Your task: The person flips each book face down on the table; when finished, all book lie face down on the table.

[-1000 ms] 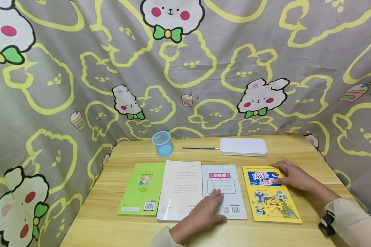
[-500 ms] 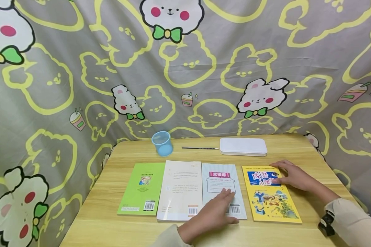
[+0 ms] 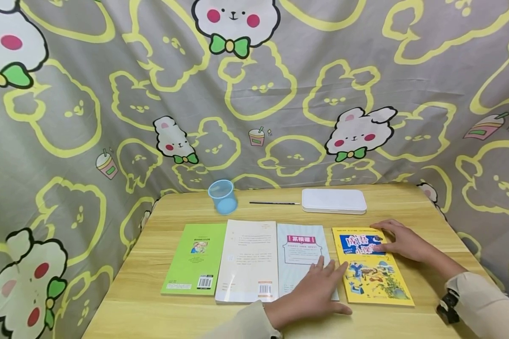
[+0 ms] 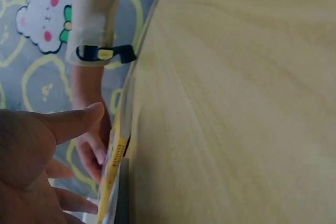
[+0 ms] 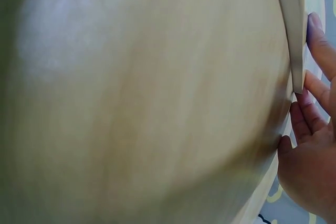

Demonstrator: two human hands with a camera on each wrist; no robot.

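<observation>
In the head view, my left hand (image 3: 316, 289) reaches over the lower part of a light blue book (image 3: 301, 245), fingers spread and fingertips at the left edge of a yellow book (image 3: 373, 268). The thumb extends toward the yellow book's lower left corner. My right hand (image 3: 403, 242) rests at that book's upper right, its thumb on the cover and another finger by the top edge. The right wrist view shows this hand (image 5: 315, 166) with its fingers along the book's edge (image 5: 294, 35), some low against the table. The yellow book lies face up.
Left of the light blue book lie a cream book (image 3: 250, 259) and a green book (image 3: 192, 263). Behind them on the wooden table (image 3: 127, 310) stand a blue cup (image 3: 225, 200), a thin brush (image 3: 275, 203) and a white case (image 3: 334, 201). A patterned curtain (image 3: 246, 103) hangs around the table.
My left hand has slid rightward across the light blue book to the yellow book's left edge, uncovering the cream book's barcode. My right hand has stayed where it was.
</observation>
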